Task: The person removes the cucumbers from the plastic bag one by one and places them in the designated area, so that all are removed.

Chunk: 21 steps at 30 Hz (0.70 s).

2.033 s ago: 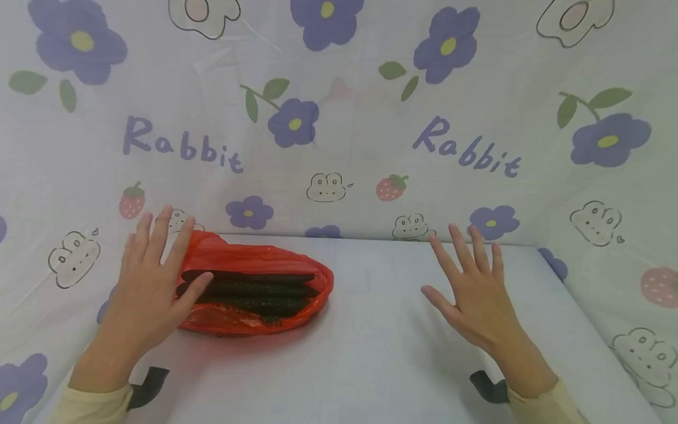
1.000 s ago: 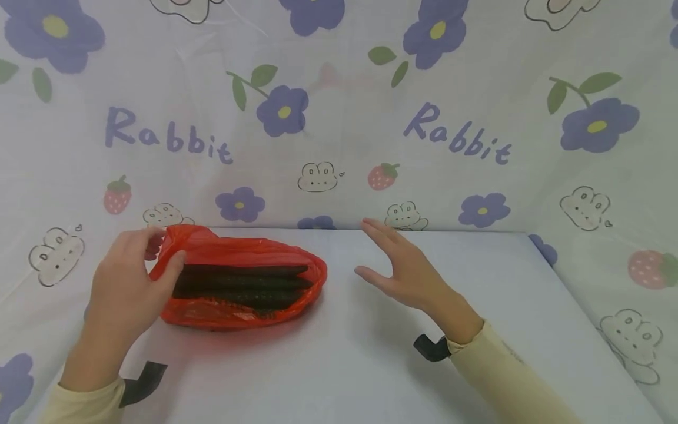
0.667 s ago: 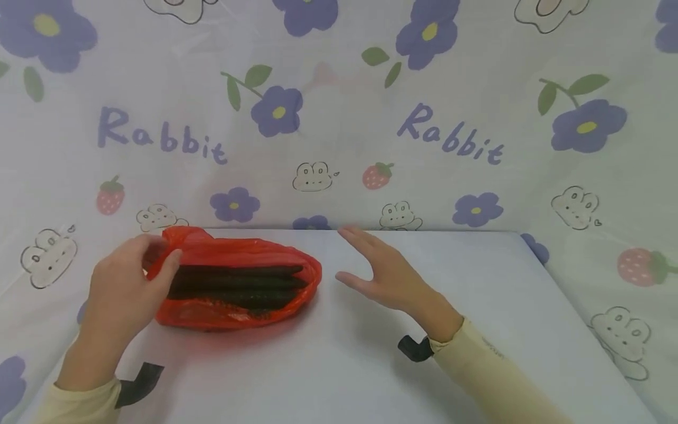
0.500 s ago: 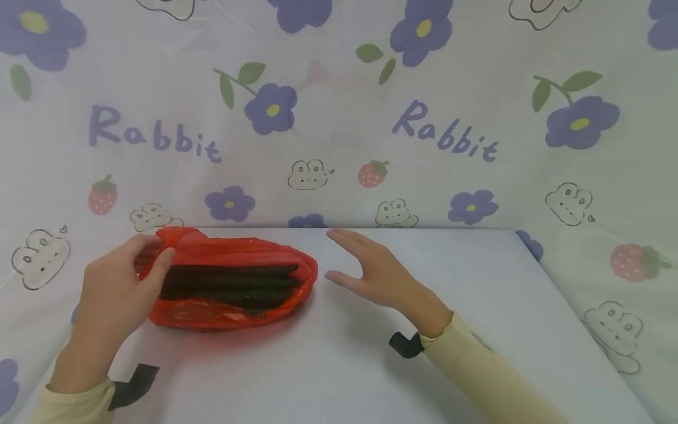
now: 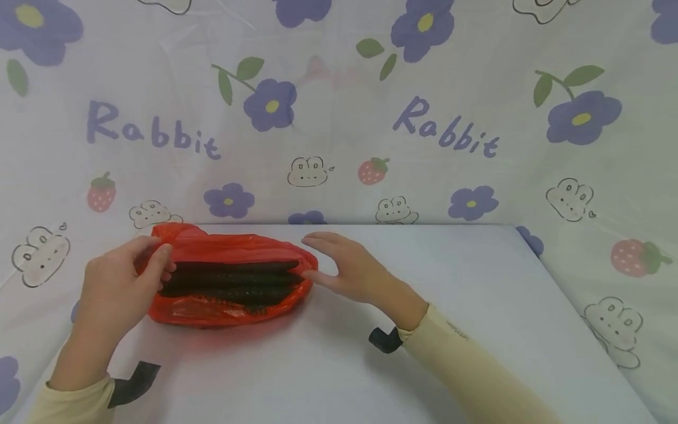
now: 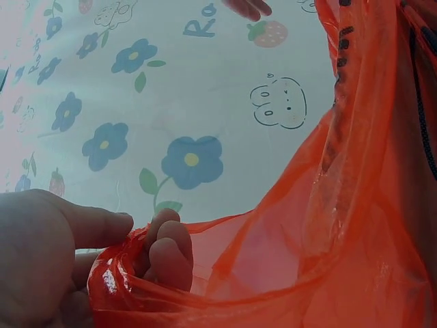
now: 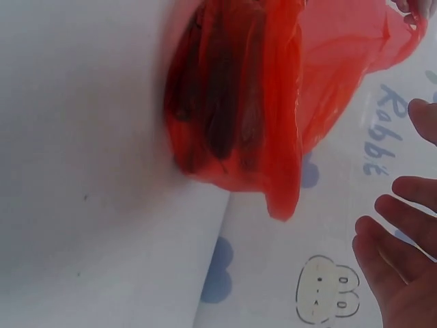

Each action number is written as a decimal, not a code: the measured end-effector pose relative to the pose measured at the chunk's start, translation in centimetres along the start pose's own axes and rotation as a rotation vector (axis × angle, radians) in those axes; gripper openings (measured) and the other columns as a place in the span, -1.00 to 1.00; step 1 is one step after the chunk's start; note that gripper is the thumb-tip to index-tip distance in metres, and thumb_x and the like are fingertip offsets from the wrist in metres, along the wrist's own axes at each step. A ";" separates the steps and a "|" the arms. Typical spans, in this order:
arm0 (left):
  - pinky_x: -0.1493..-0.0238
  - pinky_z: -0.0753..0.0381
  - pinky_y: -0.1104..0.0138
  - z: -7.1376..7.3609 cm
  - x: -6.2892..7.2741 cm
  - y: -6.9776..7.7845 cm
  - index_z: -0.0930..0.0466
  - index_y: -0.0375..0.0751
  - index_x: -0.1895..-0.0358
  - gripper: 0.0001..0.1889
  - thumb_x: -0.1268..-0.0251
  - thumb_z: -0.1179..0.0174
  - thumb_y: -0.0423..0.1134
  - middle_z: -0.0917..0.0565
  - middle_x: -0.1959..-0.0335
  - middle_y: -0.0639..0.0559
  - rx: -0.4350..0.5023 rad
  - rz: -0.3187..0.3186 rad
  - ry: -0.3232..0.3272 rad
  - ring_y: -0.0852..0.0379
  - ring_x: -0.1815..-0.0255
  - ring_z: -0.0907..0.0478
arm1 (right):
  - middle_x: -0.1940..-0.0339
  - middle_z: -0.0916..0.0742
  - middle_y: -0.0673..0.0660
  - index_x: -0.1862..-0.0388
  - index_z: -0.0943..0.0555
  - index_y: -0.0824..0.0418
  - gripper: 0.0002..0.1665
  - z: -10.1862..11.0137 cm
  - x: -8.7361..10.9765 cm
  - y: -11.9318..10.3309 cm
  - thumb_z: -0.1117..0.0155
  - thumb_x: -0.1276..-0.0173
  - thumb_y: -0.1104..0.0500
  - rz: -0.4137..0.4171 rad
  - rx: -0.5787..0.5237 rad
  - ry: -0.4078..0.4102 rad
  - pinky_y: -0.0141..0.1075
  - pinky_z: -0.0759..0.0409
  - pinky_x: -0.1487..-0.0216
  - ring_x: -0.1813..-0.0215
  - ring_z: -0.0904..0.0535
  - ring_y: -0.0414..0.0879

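Presently, the red bag [image 5: 212, 313] lies on its side on the left part of the table, its mouth facing the wearer. Inside, dark green cucumbers [image 5: 233, 280] lie lengthwise, side by side.

In the head view the left hand [image 5: 116, 288] is at the bag's left end, its hold partly hidden. The left wrist view settles the matter: thumb and fingers are curled round the gathered plastic of the rim. That view also shows black marks along another edge of the bag, and fingertips of the right hand [image 5: 355, 270] at the top.

The right hand is at the bag's right end, thumb and fingers well spread, with hold of nothing. From the head its thumb overlaps the rim; the right wrist view shows a gap between hand and plastic. It also shows cucumber ends, dark through the bag, and small specks on the table that the head view does not make out.

The table [image 5: 318, 377] is white and smooth, tinted red beside the bag. Behind it and at both sides hangs a pale cloth [image 5: 344, 132] printed with purple flowers, strawberries, rabbit faces and the word "Rabbit". Both sleeves [image 5: 466, 365] are pale yellow.
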<state>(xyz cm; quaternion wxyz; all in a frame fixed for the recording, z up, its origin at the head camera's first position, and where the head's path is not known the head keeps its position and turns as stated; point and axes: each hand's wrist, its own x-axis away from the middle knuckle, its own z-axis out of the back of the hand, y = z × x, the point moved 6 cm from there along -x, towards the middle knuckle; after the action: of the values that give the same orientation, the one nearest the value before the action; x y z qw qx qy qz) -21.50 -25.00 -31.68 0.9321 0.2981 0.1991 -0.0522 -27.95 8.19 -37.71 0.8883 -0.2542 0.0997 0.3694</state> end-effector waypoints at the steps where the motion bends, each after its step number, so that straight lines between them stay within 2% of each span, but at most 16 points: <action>1: 0.38 -0.53 0.56 0.0 0.0 0.1 -0.72 -0.32 -0.06 -0.74 -0.68 -0.20 -0.17 -0.78 0.35 -0.07 0.007 -0.006 0.005 0.04 0.42 -0.73 | -0.48 -0.65 0.11 -0.56 -0.56 0.16 -0.26 -0.2 -0.2 -0.1 -0.53 -0.50 -0.04 0.003 -0.003 -0.003 -0.06 -0.56 -0.42 -0.54 -0.51 0.00; 6: 0.42 -0.53 0.60 0.1 0.0 0.4 -0.72 -0.30 0.04 -0.80 -0.67 -0.20 -0.23 -0.76 0.39 -0.05 0.037 -0.031 0.023 0.18 0.51 -0.67 | -0.44 -0.67 0.11 -0.53 -0.59 0.17 -0.32 -1.0 -1.0 -0.8 -0.50 -0.53 -0.01 0.027 -0.049 -0.021 -0.11 -0.58 -0.40 -0.50 -0.54 -0.03; 17: 0.43 -0.55 0.62 0.3 -0.2 0.5 -0.72 -0.37 -0.03 -0.79 -0.66 -0.21 -0.26 -0.77 0.38 -0.11 0.070 -0.024 0.023 0.22 0.53 -0.67 | -0.37 -0.70 0.10 -0.47 -0.62 0.14 -0.44 -3.4 -2.4 -2.1 -0.46 -0.57 0.08 0.073 -0.123 -0.055 -0.20 -0.53 -0.44 -0.44 -0.57 -0.05; 21: 0.41 -0.54 0.63 0.3 -0.1 0.5 -0.72 -0.37 -0.04 -0.78 -0.66 -0.21 -0.26 -0.77 0.38 -0.10 0.068 -0.018 0.015 0.27 0.53 -0.65 | -0.36 -0.70 0.10 -0.50 -0.59 0.12 -0.42 -4.2 -2.7 -2.6 -0.45 -0.58 0.10 0.070 -0.111 -0.086 -0.22 -0.52 -0.44 -0.42 -0.57 -0.06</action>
<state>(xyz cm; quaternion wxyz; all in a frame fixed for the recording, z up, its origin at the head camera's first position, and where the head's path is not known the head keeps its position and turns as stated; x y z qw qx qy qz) -21.44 -24.76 -31.18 0.9194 0.3280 0.2070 -0.0653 -27.93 2.79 -39.35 0.8627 -0.2834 0.0496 0.4159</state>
